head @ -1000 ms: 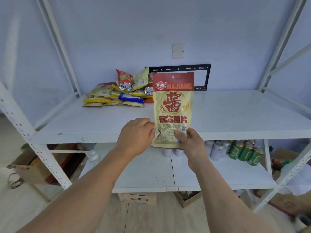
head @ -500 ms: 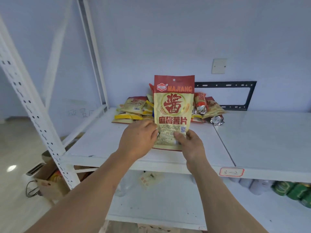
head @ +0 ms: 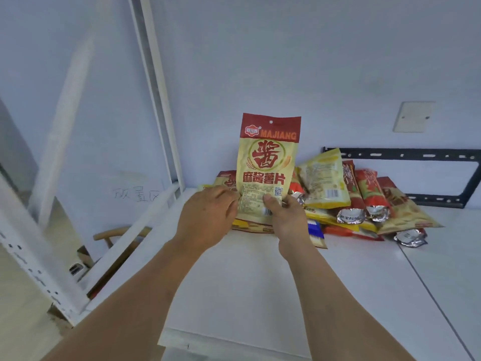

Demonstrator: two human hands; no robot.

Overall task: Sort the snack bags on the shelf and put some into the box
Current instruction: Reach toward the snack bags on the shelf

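Observation:
A yellow snack bag with a red top marked MAJIANG stands upright above the white shelf. My left hand grips its lower left edge and my right hand pinches its lower right corner, thumb on the front. Behind it, against the wall, lies a pile of snack bags in yellow, red and silver foil. The held bag hides the left part of the pile. No box is clearly in view.
A white perforated shelf post rises at the left and a second post stands at the back corner. A black metal bracket is on the wall behind the pile. A wooden chair back shows below left.
The view has closed in on the shelf's left end. Both hands have carried the upright bag forward to just in front of the pile, keeping the same hold.

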